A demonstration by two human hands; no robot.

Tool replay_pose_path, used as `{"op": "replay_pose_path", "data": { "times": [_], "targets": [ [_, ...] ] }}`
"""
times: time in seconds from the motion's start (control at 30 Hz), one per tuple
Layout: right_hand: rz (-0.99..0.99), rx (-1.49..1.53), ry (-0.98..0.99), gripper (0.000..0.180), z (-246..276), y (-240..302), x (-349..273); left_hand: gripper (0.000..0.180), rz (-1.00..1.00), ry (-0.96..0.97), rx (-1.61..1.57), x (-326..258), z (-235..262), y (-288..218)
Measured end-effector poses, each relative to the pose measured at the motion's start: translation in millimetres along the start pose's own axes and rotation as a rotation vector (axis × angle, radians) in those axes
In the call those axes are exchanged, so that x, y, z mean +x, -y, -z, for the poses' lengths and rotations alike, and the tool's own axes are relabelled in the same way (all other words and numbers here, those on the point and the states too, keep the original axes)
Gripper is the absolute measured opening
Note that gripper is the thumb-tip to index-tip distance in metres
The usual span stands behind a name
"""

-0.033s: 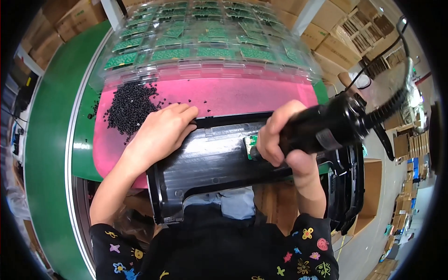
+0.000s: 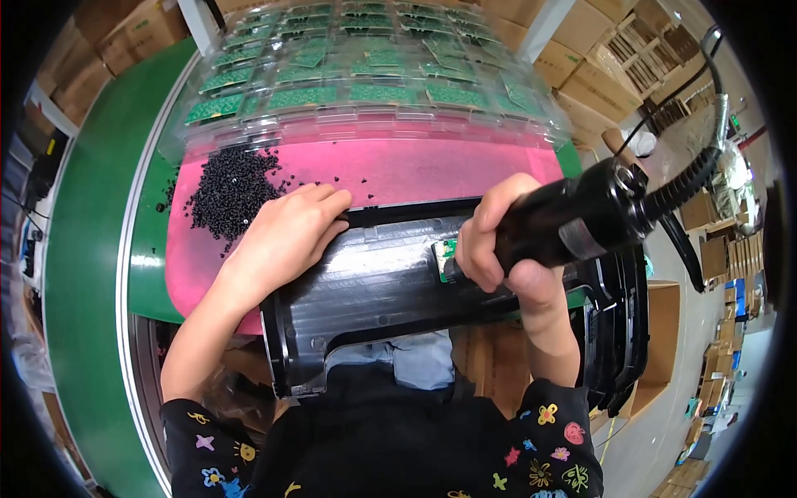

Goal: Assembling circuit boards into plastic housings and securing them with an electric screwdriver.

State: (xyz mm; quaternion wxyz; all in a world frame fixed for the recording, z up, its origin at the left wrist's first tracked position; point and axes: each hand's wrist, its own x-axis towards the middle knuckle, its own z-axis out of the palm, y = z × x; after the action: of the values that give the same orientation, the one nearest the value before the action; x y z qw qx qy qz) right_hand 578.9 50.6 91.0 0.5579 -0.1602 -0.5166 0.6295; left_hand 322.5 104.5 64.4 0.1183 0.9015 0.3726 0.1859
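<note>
A long black plastic panel [image 2: 382, 278] lies across my lap and the near edge of the pink mat. My left hand [image 2: 290, 228] is closed over the panel's far left rim, fingers together. My right hand [image 2: 502, 241] is wrapped round a black electric screwdriver [image 2: 573, 217], held tilted with its tip end toward the panel. Beneath that hand a small green circuit board [image 2: 446, 253] sits on the panel, partly covered by the fingers. The screwdriver's tip is mostly hidden, so I cannot tell whether it touches a screw.
A heap of small black screws [image 2: 228, 195] lies on the pink mat [image 2: 448, 166], some scattered loose. Clear plastic trays [image 2: 374, 116] of green boards stand at the back. More black panels [image 2: 614, 349] and a cardboard box [image 2: 660, 349] are at right. The screwdriver's cable [image 2: 685, 183] rises at right.
The screwdriver's rear end has shifted slightly left and down in my right hand, and its cable has swung a little. My left hand and the panel look nearly still.
</note>
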Motion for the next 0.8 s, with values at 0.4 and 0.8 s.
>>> {"op": "replay_pose_path", "data": {
  "times": [0.4, 0.8],
  "targets": [
    [-0.005, 0.282, -0.717, 0.018, 29.1, 36.2, 2.4, 0.017, 0.066, 0.174, -0.13, -36.3, 12.8, -39.2],
    [0.864, -0.913, 0.05, 0.054, -91.3, 149.1, -94.1, 0.044, 0.535, -0.664, -0.747, -184.4, 44.1, -64.5]
  ]
}}
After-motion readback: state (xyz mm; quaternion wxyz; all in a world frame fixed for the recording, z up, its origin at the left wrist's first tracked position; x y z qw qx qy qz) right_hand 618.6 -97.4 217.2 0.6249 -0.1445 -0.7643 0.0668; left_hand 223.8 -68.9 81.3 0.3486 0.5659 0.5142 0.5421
